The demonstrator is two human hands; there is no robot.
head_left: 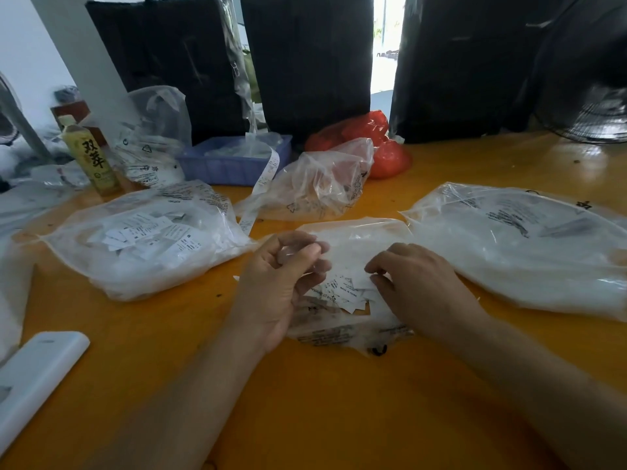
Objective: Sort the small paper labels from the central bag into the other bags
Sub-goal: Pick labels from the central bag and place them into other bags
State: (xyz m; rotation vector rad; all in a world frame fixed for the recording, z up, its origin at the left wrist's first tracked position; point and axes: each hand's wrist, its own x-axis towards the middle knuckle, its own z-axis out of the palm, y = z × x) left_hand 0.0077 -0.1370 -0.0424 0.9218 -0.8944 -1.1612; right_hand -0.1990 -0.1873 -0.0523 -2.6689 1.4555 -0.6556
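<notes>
At far left, on the orange tabletop (339, 395), lies a white flat object (37, 371), with a tea bottle (90, 157) standing behind it. Next comes the left bag (146, 242), clear plastic and already well filled with white labels. Behind it sit a blue tray (234, 161) and, further right, another clear bag (315, 181) and a red bag (369, 144). At the middle, the left hand (281, 286) hovers over the central bag (353, 245) with its fingers (312, 252) curled toward the thumb; whether they pinch a label or only the bag's film I cannot tell. The remaining labels (349, 293) lie in a loose heap in that bag, between the two hands. The right hand (420, 286) rests on the heap, fingertips bent down onto the slips and seemingly pinching at one. These slips are likely featherlight, thin and floppy, prone to cling together and slide on the plastic, so each is best taken by an edge between thumb and forefinger. At right lies the right bag (529, 245), large and mostly white inside.
</notes>
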